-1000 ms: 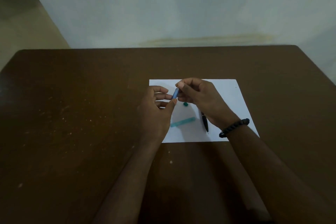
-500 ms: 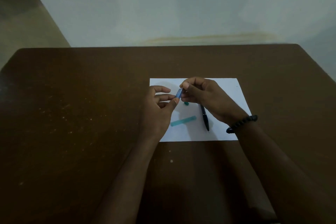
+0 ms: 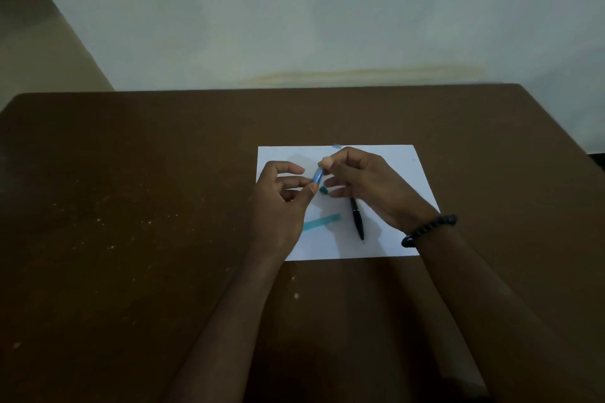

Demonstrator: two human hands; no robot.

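A small blue tube-like piece (image 3: 317, 175) is held above a white sheet of paper (image 3: 402, 173). My left hand (image 3: 281, 206) pinches its lower end between thumb and fingers. My right hand (image 3: 366, 183) pinches its upper end with curled fingers. On the paper lie a teal translucent strip (image 3: 322, 221), a small teal cap-like piece (image 3: 323, 190) under my right fingers, and a black pen (image 3: 357, 218) with its tip toward me, its far end hidden by my right hand.
The paper rests on a dark brown table (image 3: 131, 206) with pale specks on its left half. A pale wall (image 3: 294, 16) stands behind the table's far edge. A black bead bracelet (image 3: 429, 230) circles my right wrist.
Both hands kept their pinch on the blue piece and shifted slightly. My right wrist has swung to the right, uncovering more of the black pen.
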